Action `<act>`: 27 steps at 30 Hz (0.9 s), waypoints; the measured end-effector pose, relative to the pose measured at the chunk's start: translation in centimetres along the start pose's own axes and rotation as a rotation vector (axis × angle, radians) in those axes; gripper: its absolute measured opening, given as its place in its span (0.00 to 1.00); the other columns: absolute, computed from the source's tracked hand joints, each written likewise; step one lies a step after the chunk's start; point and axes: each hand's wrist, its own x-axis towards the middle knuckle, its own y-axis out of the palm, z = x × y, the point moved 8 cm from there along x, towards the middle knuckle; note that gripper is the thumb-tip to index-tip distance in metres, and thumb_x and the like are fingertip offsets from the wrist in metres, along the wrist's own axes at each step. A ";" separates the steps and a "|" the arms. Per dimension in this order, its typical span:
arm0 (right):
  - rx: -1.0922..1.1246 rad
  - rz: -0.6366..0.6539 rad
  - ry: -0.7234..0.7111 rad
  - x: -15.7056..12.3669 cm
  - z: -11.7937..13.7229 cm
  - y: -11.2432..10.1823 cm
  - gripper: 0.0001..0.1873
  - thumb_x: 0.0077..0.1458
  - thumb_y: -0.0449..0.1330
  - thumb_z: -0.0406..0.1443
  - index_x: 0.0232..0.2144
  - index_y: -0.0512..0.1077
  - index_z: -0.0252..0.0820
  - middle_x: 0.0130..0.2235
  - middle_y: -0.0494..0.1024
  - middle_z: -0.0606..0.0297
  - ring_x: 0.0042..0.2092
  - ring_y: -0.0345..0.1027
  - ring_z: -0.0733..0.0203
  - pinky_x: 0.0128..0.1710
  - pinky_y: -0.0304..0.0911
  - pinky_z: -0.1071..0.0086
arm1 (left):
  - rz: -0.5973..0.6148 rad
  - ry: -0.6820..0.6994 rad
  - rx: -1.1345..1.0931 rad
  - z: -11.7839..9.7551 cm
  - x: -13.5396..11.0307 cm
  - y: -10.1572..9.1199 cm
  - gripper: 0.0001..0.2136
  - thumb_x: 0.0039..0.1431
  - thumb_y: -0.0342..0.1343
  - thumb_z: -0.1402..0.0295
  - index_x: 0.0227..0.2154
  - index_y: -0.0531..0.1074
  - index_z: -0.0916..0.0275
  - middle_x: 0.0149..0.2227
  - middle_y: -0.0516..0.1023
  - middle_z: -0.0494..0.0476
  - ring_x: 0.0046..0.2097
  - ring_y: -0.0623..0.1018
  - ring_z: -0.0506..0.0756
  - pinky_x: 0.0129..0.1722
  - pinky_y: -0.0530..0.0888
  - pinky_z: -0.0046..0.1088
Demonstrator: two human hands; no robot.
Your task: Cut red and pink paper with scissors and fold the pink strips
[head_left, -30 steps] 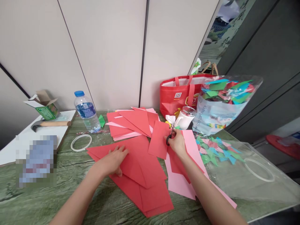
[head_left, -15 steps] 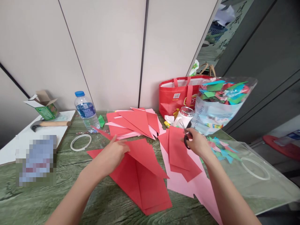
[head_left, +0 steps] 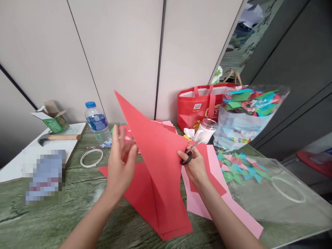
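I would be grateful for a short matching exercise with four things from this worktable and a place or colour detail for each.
Things:
1. scissors
2. hammer
3. bottle
4. large red sheet

Details:
a. on the white board
b. slanting upward between left hand and right hand
c. held in the right hand, blades apart from any paper edge being cut
d. topped with a blue cap

Pairs: 1-c, 2-a, 3-d, 4-b

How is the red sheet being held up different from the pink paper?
Colour: the red sheet is strong red, the pink paper pale pink.
Pose: the red sheet tilts upward, pinched by the right hand that also grips scissors; the pink paper lies on the table.
Both look like plain coloured paper.
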 end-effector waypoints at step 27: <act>-0.246 0.005 -0.172 -2.1 0.7 0.0 0.14 0.42 0.65 0.37 0.30 0.64 0.44 0.29 0.68 0.71 0.30 0.61 0.67 0.29 0.59 0.73 | 0.291 -0.792 -0.117 7.1 -2.4 2.5 0.09 0.37 0.66 0.66 0.21 0.75 0.66 0.24 0.80 0.59 0.30 0.80 0.64 0.31 0.77 0.37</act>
